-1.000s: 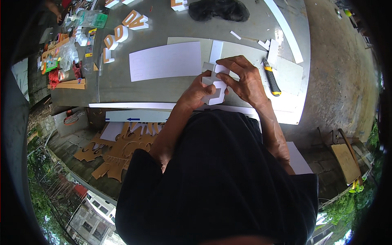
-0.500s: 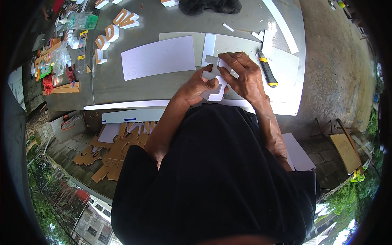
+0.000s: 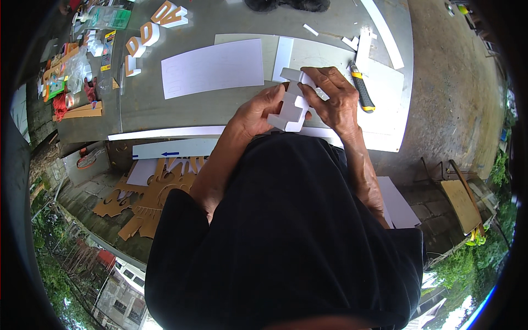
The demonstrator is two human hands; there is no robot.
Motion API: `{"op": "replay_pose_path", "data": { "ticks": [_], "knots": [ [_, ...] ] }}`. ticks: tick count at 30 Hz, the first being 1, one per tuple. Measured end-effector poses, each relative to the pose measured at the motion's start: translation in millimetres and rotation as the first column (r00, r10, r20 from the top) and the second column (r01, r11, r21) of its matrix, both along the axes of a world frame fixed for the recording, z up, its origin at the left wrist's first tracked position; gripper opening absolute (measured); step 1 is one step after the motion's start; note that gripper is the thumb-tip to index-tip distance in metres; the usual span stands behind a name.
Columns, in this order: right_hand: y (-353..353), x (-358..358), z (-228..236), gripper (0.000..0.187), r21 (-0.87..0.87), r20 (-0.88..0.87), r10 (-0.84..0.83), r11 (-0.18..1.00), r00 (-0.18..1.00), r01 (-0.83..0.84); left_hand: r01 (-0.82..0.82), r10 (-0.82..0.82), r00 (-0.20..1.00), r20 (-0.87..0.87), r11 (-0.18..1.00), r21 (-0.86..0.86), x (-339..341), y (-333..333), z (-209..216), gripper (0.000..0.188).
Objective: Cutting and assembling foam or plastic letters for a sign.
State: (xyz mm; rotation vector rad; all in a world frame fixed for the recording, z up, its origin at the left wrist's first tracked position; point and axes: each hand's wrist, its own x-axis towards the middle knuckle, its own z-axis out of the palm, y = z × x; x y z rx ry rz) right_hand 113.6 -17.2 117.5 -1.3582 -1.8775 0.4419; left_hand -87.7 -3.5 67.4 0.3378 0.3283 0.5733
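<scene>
Close to my body, over the near edge of the work table, I hold a white block letter (image 3: 290, 114) with stepped sides. My left hand (image 3: 258, 111) grips it from the left, with the thumb along its edge and the other fingers mostly hidden behind. On the opposite side my right hand (image 3: 336, 102) has its fingers bent against the upper right part. A yellow-and-black utility knife (image 3: 361, 91) lies just right of my right hand. Beyond my left hand rests a white sheet (image 3: 213, 69) with faint pencil lines.
Several brown-faced white letters (image 3: 147, 34) stand at the far left. Beside them are a green-and-clear container (image 3: 110, 18) and a plastic bag (image 3: 78, 69). White offcuts (image 3: 363, 47) lie beyond the knife. A long white strip (image 3: 168, 133) runs along the near edge; brown cut-out sheets (image 3: 148, 203) lie below.
The white letter has tilted, showing more of its stepped side. My left thumb has shifted up and left along it. The whole view has moved slightly.
</scene>
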Motion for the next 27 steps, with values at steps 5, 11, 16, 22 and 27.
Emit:
{"op": "replay_pose_path", "data": {
  "ticks": [5, 11, 16, 22, 27],
  "knots": [
    [-1.8, -0.6, 2.3, 0.034, -0.039, -0.095, 0.002, 0.999, 0.995, -0.005, -0.021, 0.018, 0.996, -0.085, 0.999, -0.032, 0.2, -1.0, 15.2, 0.054],
    [-2.5, -2.3, -0.6, 0.032, -0.004, -0.164, -0.01, 1.0, 0.986, 0.01, -0.066, 0.061, 0.992, -0.114, 0.997, -0.039, 3.3, -4.6, 20.4, 0.047],
    [-1.9, -2.3, -2.0, 0.032, 0.005, -0.161, -0.015, 1.0, 0.987, 0.016, -0.053, 0.05, 0.994, -0.097, 0.998, -0.028, 1.7, -3.9, 17.0, 0.044],
    [-2.3, -1.5, -5.1, 0.033, 0.01, -0.159, -0.025, 1.0, 0.987, 0.027, -0.037, 0.026, 0.993, -0.114, 0.996, -0.087, 1.4, -1.0, 25.6, 0.045],
    [-1.7, -3.6, -4.3, 0.032, 0.013, -0.139, -0.024, 1.0, 0.99, 0.026, -0.048, 0.038, 0.987, -0.153, 0.997, -0.061, 1.4, -0.6, 26.0, 0.047]
  ]
}}
